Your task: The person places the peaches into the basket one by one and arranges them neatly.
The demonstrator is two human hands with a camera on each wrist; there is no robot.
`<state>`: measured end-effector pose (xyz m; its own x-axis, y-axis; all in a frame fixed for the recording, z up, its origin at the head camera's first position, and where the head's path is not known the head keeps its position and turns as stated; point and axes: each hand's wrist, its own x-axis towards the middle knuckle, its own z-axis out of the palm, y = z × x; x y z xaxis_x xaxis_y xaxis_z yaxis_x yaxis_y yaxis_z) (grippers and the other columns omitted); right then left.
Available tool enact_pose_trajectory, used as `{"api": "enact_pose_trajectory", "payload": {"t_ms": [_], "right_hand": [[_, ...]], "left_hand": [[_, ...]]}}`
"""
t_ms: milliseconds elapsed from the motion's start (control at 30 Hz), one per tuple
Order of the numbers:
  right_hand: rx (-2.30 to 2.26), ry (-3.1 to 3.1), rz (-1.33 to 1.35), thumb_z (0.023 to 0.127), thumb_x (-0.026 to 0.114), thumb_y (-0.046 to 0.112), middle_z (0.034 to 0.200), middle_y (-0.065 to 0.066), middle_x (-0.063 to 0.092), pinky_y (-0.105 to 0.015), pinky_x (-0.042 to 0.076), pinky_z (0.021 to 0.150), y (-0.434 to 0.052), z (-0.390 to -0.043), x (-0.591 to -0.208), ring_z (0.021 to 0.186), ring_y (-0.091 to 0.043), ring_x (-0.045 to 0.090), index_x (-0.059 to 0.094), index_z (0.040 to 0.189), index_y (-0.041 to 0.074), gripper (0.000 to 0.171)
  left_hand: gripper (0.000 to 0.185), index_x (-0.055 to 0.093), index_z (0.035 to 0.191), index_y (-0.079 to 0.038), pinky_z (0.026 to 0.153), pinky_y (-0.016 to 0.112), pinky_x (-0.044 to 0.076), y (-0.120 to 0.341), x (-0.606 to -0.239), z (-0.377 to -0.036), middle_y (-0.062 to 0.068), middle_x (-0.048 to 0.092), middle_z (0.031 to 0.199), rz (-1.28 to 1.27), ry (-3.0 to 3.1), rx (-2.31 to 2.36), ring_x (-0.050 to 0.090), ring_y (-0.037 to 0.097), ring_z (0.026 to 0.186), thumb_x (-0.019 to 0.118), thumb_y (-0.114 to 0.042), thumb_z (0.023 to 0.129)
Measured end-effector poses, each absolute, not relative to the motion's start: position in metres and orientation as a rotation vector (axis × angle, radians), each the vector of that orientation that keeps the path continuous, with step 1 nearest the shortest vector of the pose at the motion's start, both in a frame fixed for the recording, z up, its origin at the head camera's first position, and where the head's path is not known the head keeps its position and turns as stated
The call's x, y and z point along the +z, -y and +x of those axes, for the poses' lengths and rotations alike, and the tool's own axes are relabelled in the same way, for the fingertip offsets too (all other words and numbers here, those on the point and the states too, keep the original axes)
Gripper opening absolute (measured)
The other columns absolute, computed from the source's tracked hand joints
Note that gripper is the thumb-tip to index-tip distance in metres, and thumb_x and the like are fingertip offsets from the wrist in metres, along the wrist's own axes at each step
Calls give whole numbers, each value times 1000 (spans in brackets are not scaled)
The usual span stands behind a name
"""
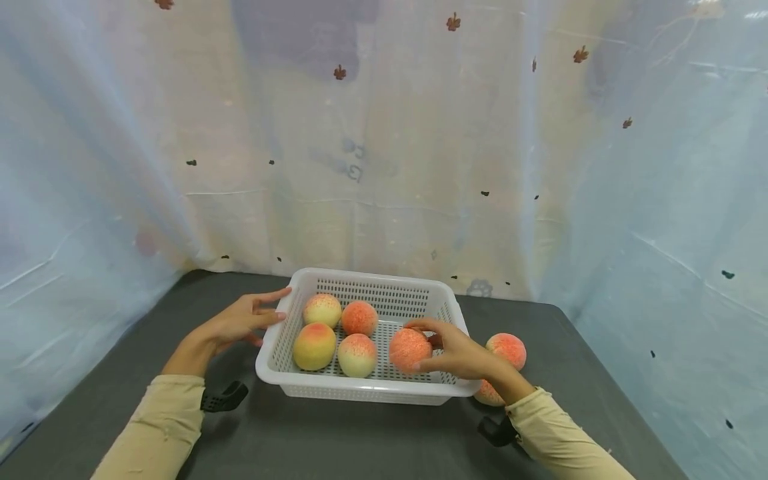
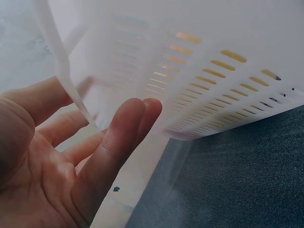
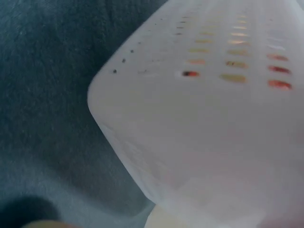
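A white slotted plastic basket (image 1: 390,387) stands on the dark table, with several peaches in its left and middle part. My right hand (image 1: 459,351) reaches over the right rim and holds a pinkish-red peach (image 1: 411,351) low inside. At the basket's left end, the extended fingers of my left hand (image 1: 240,321) touch the rim. The left wrist view shows this hand (image 2: 80,156) beside the slotted wall (image 2: 213,71). Only the basket's outer wall (image 3: 156,123) fills most of the right wrist view; the held peach is hidden there behind it.
Right of the basket lie two more peaches, one farther back (image 1: 507,347) and one (image 1: 489,394) partly covered by my right forearm and the rim. Pale patterned curtains (image 1: 384,167) hang behind the table and along both sides.
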<state>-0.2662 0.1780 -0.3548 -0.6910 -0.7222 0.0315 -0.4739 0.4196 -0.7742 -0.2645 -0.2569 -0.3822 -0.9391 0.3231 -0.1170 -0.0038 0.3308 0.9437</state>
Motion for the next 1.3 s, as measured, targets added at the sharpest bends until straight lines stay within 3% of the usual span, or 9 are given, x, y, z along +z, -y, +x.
{"api": "enact_pose_trajectory", "payload": {"t_ms": [200,433,667,900,1133,1300], "right_hand": [[-1099,-2386,-1063,86,79,10,143,-17,55,-32,57,86,-168,-266,-364,110,-27,68,49,145,5,66],[-987,-2468,-1062,86,80,17,140,-9,59,-33,54,88,-162,-263,-368,106,-21,66,55,142,13,61],[-885,-2461,-1136,87,78,16,140,-13,61,-43,54,97,-161,-264,-368,121,-32,64,57,139,5,56],[-835,-2459,-1131,89,77,20,142,-13,61,-49,53,100,-161,-264,-370,128,-33,60,58,139,8,54],[-767,-2444,-1183,92,70,15,137,-15,62,-41,55,91,-158,-267,-370,104,-23,65,57,140,2,51],[-729,-2447,-1210,93,69,15,138,-14,62,-43,55,93,-158,-269,-372,103,-21,63,55,142,2,52]], "left_hand": [[79,16,164,-21,78,47,62,255,-382,-264,29,36,157,279,-2317,1647,69,27,114,63,-32,101],[78,17,164,-22,79,48,62,255,-382,-263,29,35,158,296,-2316,1646,67,29,117,62,-32,102],[77,17,164,-23,81,49,62,255,-382,-264,28,34,159,289,-2334,1634,66,30,119,63,-33,102],[78,17,164,-23,80,49,62,255,-382,-265,28,33,160,287,-2319,1636,66,29,118,63,-32,101],[78,16,164,-23,79,48,62,258,-383,-264,29,36,159,284,-2322,1637,68,27,114,62,-34,102],[77,15,164,-22,79,48,62,257,-383,-263,29,38,158,300,-2314,1642,69,27,111,61,-33,103]]}}
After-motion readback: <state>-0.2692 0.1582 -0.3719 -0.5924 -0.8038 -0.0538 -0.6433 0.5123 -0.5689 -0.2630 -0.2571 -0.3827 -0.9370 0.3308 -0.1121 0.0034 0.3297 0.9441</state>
